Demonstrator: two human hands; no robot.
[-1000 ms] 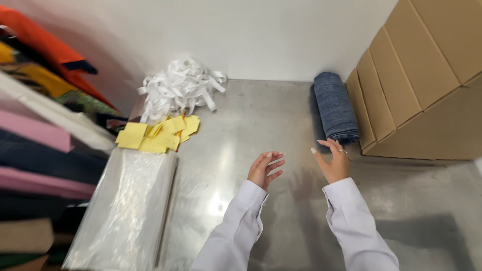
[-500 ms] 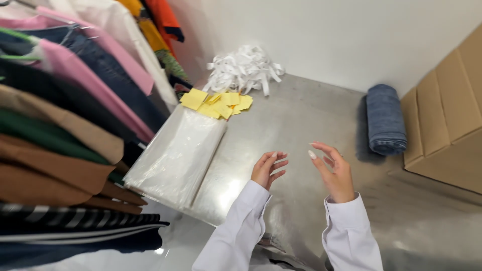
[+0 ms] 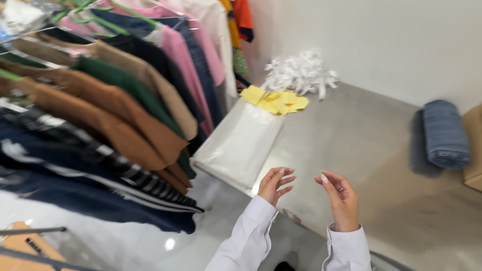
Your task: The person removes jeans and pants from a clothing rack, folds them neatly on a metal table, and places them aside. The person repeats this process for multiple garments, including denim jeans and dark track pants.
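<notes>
Soft shirts and knits [image 3: 125,95] hang in a dense row at left. Beside them a glossy flat stack of clear bags [image 3: 241,143] lies on the dull steel worktop [image 3: 361,145], with yellow paper slips [image 3: 277,100] and crinkled white strips [image 3: 301,73] behind. The left hand [image 3: 273,184] and right hand [image 3: 340,199] hover just above the worktop's near edge, fingers loosely spread, holding nothing. A rolled blue denim cloth [image 3: 444,133] rests far right.

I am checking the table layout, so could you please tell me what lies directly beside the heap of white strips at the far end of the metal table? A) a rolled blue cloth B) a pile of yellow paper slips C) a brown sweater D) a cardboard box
B: the pile of yellow paper slips lies right against the white strips; the rolled blue cloth sits far off to the right.
</notes>
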